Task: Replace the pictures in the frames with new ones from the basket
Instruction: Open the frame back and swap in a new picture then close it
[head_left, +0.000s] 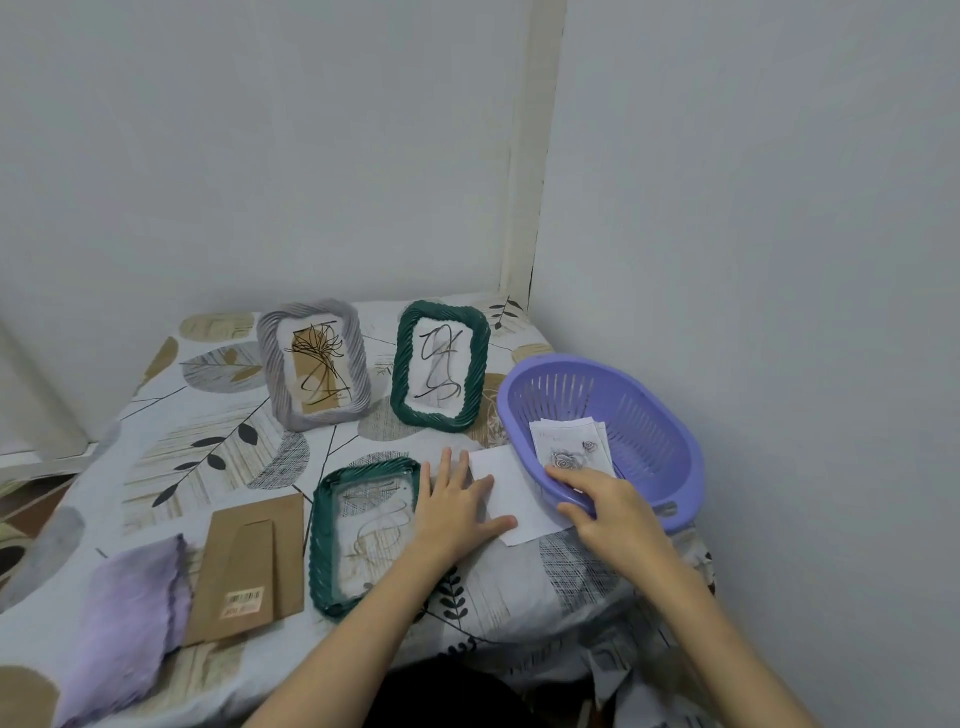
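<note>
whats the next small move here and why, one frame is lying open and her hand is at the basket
Probably pinch the top picture and lift it out of the purple basket. The right hand already reaches over the basket rim with fingertips on that picture, the green frame lies face down with its brown backing off beside it, and the left hand rests flat on a white sheet.

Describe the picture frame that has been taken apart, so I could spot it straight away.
Start at the purple basket on the right of the table. Left of it, past the left hand pressing a white paper, a dark green frame lies flat. The other two frames stand upright behind it.
</note>
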